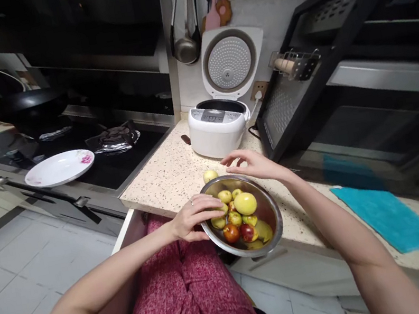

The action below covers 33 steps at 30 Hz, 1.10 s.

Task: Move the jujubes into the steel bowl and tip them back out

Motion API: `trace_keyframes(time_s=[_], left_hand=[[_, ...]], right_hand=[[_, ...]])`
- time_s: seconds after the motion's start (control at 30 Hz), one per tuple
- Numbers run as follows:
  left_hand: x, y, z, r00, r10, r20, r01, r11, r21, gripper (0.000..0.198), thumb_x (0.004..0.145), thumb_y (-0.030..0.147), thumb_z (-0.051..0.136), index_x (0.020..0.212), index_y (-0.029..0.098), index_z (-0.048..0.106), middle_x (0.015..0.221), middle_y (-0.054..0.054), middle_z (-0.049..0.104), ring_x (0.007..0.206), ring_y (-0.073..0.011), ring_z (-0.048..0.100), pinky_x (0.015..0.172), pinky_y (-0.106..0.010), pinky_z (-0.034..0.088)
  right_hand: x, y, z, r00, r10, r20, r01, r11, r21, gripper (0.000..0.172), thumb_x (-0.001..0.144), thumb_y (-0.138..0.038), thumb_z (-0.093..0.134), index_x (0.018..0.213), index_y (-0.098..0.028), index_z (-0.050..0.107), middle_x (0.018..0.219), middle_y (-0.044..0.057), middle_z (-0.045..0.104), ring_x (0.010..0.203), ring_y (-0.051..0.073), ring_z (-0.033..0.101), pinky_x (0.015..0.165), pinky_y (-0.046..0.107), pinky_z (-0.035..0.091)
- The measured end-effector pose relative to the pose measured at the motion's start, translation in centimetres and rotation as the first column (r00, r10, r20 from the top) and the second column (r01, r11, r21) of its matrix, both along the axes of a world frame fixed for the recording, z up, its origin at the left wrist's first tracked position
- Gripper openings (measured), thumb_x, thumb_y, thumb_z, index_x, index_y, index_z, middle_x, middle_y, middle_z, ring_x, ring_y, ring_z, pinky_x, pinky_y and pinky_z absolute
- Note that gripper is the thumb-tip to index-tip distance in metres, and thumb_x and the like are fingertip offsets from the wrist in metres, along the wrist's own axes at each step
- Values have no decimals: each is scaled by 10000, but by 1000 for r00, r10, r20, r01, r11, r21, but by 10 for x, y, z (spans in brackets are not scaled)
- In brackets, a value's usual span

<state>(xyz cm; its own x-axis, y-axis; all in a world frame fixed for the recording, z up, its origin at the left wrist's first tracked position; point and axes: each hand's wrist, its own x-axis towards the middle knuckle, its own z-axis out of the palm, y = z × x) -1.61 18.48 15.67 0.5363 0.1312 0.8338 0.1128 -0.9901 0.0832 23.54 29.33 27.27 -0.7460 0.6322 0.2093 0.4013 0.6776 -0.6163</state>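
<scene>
A steel bowl [269,206] holding several small yellow, green and red fruits sits at the front edge of the speckled counter [165,178]. My left hand [193,217] grips the bowl's near left rim, fingers curled over it. My right hand [253,163] hovers just above the bowl's far rim, fingers spread and empty. One pale yellow fruit [210,175] lies on the counter just behind the bowl, close to my right fingertips.
A white rice cooker [218,131] stands behind with its lid up. A gas hob [113,138], a wok [20,105] and a white plate [59,168] are at the left. A black rack [301,82] and a teal cloth [388,215] are at the right.
</scene>
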Motion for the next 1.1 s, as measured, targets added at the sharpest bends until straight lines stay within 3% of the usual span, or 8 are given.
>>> trace_keyframes(time_s=[0.13,0.23,0.4,0.53,0.73,0.93,1.1], left_hand=[[3,-5,-4,999,28,25,-29,999,44,492,1078,520,420,1304,154,659,1251,-157,747,1328,-238,639,1168,-419,487],[8,-13,-4,998,55,24,-56,995,77,423,1101,432,403,1217,167,711,1240,-133,763,1355,-216,629,1218,-413,447],[15,-18,2,998,62,-28,-58,990,127,293,1098,255,459,1162,188,737,1201,-64,794,1280,-160,684,1190,-350,493],[16,-20,5,995,87,-50,-78,983,164,261,1073,189,496,1175,188,736,1178,-40,803,1212,-160,720,1096,-332,578],[14,-24,9,982,182,-54,-171,973,158,251,1066,219,529,1226,154,712,1177,-72,796,1112,-177,747,982,-343,637],[5,-14,5,968,244,-61,-239,968,83,252,1067,229,531,1251,199,700,1163,-57,794,1049,-166,746,1037,-389,619],[-3,-8,3,958,276,-79,-271,960,78,280,1065,168,503,1274,195,687,1131,-60,793,1050,-175,733,1049,-417,606]], right_hand=[[-40,18,-1,966,-72,249,63,997,42,269,908,-327,724,1099,-139,754,1055,117,782,930,239,726,782,308,548],[-67,26,-9,898,-149,413,131,989,72,330,842,-384,808,1072,-152,764,1044,105,784,907,239,730,761,284,532],[-93,25,-17,793,-157,589,140,987,75,387,688,-369,916,979,-170,756,1002,78,777,859,230,706,655,260,472],[-92,22,-6,802,-219,556,174,976,132,376,698,-329,878,992,-159,717,965,62,754,821,209,667,632,256,429],[-70,18,27,933,-200,299,151,972,179,327,739,-353,826,944,-160,659,857,30,711,778,199,629,680,276,426],[-45,-26,49,969,-145,198,98,968,230,344,788,-425,815,974,-193,643,871,22,713,789,208,629,732,306,436],[-30,-52,50,969,-82,234,29,975,220,370,825,-418,807,1057,-197,622,982,49,725,864,235,647,771,328,452]])
